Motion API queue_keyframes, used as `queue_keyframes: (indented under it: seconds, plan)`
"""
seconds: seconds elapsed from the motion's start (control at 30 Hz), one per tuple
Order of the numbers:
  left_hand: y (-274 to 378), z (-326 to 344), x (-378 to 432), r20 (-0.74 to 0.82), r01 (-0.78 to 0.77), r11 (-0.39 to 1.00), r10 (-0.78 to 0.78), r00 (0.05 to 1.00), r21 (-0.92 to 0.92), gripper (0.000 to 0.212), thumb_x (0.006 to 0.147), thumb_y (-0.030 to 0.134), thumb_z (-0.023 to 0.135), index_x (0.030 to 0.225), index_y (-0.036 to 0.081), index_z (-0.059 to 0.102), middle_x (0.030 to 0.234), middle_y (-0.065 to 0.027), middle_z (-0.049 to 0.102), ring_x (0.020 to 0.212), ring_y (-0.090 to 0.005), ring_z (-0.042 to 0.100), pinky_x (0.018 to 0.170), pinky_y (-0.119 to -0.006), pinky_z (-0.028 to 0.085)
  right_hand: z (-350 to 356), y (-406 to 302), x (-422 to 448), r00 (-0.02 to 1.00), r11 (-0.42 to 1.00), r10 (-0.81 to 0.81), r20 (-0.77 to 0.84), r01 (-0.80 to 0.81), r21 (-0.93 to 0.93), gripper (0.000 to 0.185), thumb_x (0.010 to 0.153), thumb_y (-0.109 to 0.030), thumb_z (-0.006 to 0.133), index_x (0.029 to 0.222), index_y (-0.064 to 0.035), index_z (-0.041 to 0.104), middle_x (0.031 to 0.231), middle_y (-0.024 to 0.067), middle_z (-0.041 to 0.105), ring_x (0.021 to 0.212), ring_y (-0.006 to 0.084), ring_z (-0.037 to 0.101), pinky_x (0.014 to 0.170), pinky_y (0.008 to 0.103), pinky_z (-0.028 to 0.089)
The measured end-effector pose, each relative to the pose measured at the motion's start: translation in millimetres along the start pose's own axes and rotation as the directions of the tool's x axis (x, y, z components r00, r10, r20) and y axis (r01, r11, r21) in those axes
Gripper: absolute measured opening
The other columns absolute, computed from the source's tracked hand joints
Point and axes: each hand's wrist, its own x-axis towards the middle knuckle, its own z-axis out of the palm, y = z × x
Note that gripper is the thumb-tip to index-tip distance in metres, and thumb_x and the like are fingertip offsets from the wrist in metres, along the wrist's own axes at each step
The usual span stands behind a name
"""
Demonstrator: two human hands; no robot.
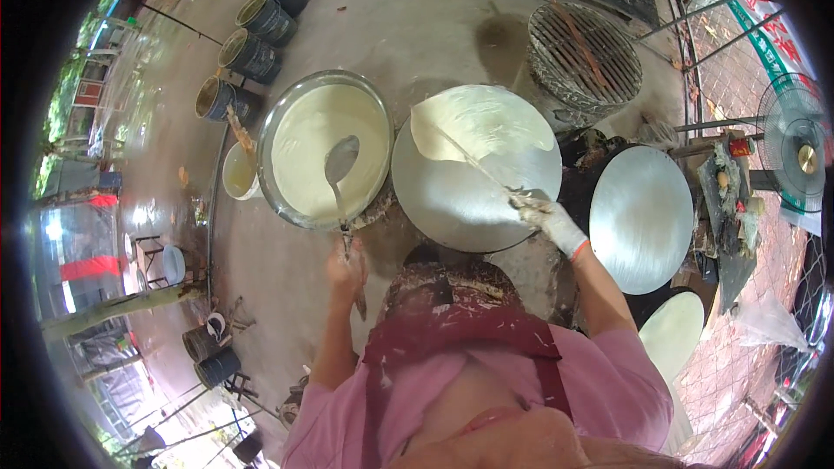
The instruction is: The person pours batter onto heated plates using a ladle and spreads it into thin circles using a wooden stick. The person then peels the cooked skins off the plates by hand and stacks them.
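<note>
In my left hand (346,267) is the handle of a metal ladle (341,159), whose bowl is over the pale batter (296,143) in a wide metal basin (268,189). Whether the bowl touches the batter is hard to tell. My right hand (544,213), in a batter-smeared white glove with an orange cuff, grips a long thin spreader (466,155). This tool slants across a round griddle (456,208) in front of me. A thin, uneven layer of batter (488,117) covers the griddle's far part, while its near part shows bare metal.
Right of me stands a second round griddle (642,221), with a pale round sheet (674,332) nearer. A slatted round stand (583,55) is beyond. Several dark buckets (251,55) line the left, near a small white bucket (238,172). A fan (798,137) stands far right.
</note>
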Motion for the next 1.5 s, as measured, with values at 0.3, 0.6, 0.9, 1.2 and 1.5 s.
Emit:
queue_keyframes:
  seconds: [0.3, 0.6, 0.9, 1.2, 1.5]
  plan:
    - [-7.6, 3.6, -11.2, -0.066, 0.107, 0.993, -0.11, 0.992, -0.056, 0.016, 0.094, 0.02, 0.054, 0.084, 0.01, 0.047, 0.052, 0.0039, 0.039, 0.037, -0.0079, 0.035, 0.034, -0.025, 0.03, -30.7, 11.8, 24.8, 0.986, 0.989, 0.07, 0.154, -0.089, 0.117, 0.033, 0.086, -0.007, 0.063, 0.117, 0.0028, 0.059, 0.109, 0.0003, 0.06, 0.092, 0.0066, 0.054, 0.075, 0.0151, 0.041]
    - [-29.6, -4.9, -16.6, -0.108, 0.103, 0.992, -0.111, 0.988, -0.079, 0.018, 0.094, 0.02, 0.054, 0.08, 0.009, 0.05, 0.055, 0.0051, 0.041, 0.041, -0.005, 0.036, 0.036, -0.023, 0.028, -86.6, 8.2, 69.5, 0.97, 0.98, 0.051, 0.236, -0.094, 0.175, 0.034, 0.089, -0.006, 0.058, 0.122, 0.0025, 0.056, 0.107, 0.0006, 0.062, 0.08, 0.0043, 0.053, 0.065, 0.0165, 0.042]
    - [-84.9, -32.1, -0.1, -0.164, 0.073, 0.851, 0.015, 0.986, 0.52, 0.019, 0.091, 0.018, 0.052, 0.088, 0.0, 0.057, 0.067, -0.0202, 0.055, 0.062, -0.036, 0.055, 0.059, -0.042, 0.043, -86.9, -15.8, 46.1, 0.989, 0.997, -0.037, 0.146, 0.028, 0.066, 0.041, 0.085, -0.001, 0.061, 0.124, 0.0033, 0.053, 0.117, 0.0078, 0.061, 0.098, 0.012, 0.057, 0.083, 0.0207, 0.044]
    - [-23.3, 15.3, 68.0, 0.087, -0.287, 0.55, 0.361, 0.929, 0.785, 0.024, 0.09, 0.022, 0.053, 0.089, -0.001, 0.051, 0.071, -0.0268, 0.059, 0.074, -0.0456, 0.059, 0.061, -0.05, 0.045, -90.3, -20.6, 16.9, 0.907, 0.962, 0.159, 0.389, -0.231, 0.145, 0.034, 0.087, 0.001, 0.055, 0.12, 0.0057, 0.055, 0.103, 0.0035, 0.06, 0.073, 0.0078, 0.05, 0.063, 0.0182, 0.04]
    - [-11.9, 12.5, 76.7, 0.407, -0.464, 0.161, 0.292, 0.865, 0.871, 0.017, 0.091, 0.018, 0.048, 0.09, 0.001, 0.046, 0.068, -0.0246, 0.058, 0.067, -0.0429, 0.059, 0.059, -0.052, 0.045, -52.4, 18.5, 54.5, 0.947, 1.0, 0.017, 0.32, -0.022, 0.014, 0.033, 0.088, -0.007, 0.059, 0.12, 0.0029, 0.057, 0.114, 0.0026, 0.06, 0.091, 0.0081, 0.057, 0.076, 0.0194, 0.044]
